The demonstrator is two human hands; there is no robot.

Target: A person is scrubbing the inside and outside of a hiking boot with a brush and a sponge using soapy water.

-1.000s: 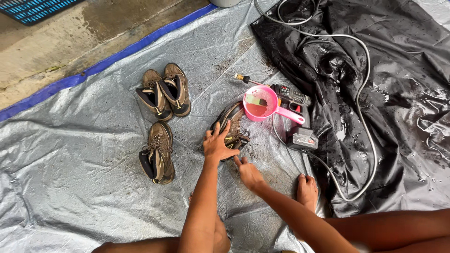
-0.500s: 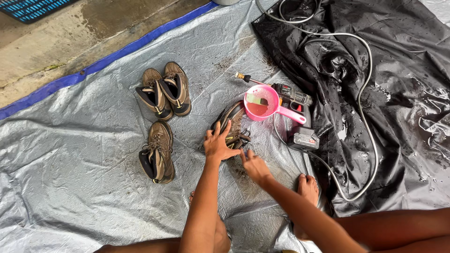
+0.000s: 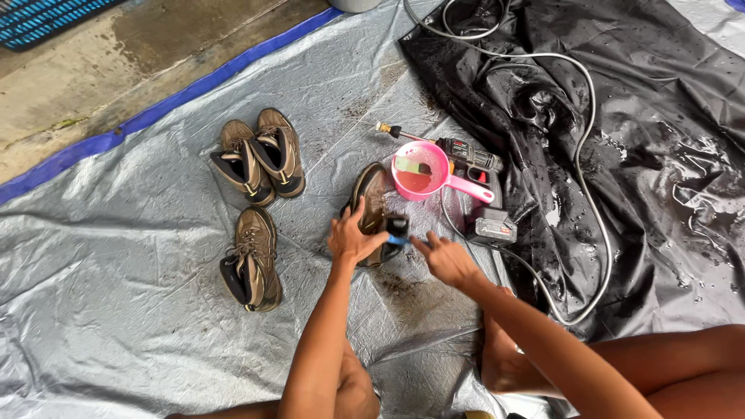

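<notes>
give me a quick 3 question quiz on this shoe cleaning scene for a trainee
1. True or false: the left hand rests on the brown shoe lying on the grey tarp.
2. How many other brown shoes lie to the left of that shoe? A) one B) three C) five
3. Fill in: the pink scoop lies beside a cordless ____.

Key
1. True; the right hand is next to it, by a small dark brush-like item at the shoe's edge.
2. B: a pair side by side and a single shoe below it.
3. Drill, partly on the black sheet.
</notes>
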